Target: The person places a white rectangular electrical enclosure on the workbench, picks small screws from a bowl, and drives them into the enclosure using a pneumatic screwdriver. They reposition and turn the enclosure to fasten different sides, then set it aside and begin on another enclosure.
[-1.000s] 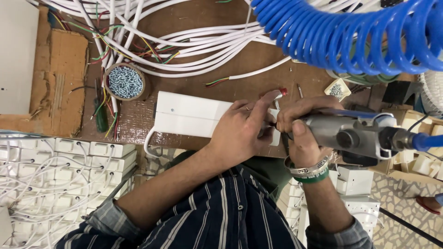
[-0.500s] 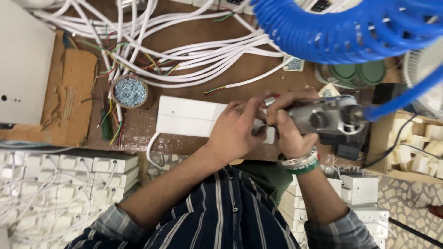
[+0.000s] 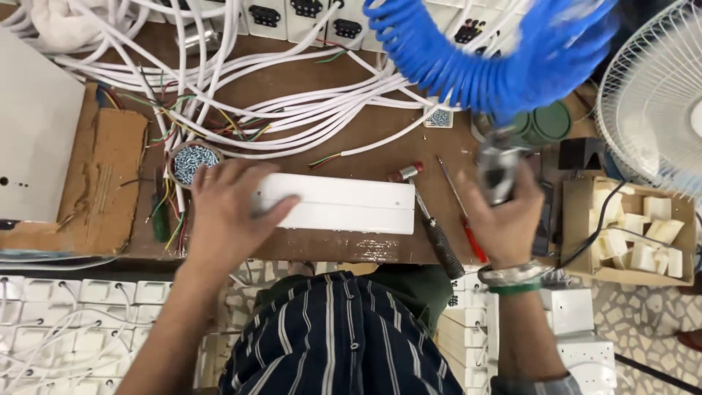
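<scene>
While the left hand (image 3: 230, 216) lies flat on the white casing (image 3: 336, 204) at the bench (image 3: 329, 146) edge, the right hand (image 3: 504, 219) has its grip closed round a blurred power screwdriver (image 3: 497, 172), lifted clear. Judged mid-fastening; next the tip needs realigning. Farther off: screws cup (image 3: 191, 161), blue hose (image 3: 490, 51).

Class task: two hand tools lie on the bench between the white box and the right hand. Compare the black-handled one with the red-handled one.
The black-handled tool has a thick, ribbed grip and a red-and-silver head; the red-handled screwdriver is slim with a plain thin shaft. The black-handled tool lies nearer the white box; the red-handled screwdriver lies closer to the right hand, which holds a blurred power tool. Both lie flat, slanting the same way, untouched.
</scene>
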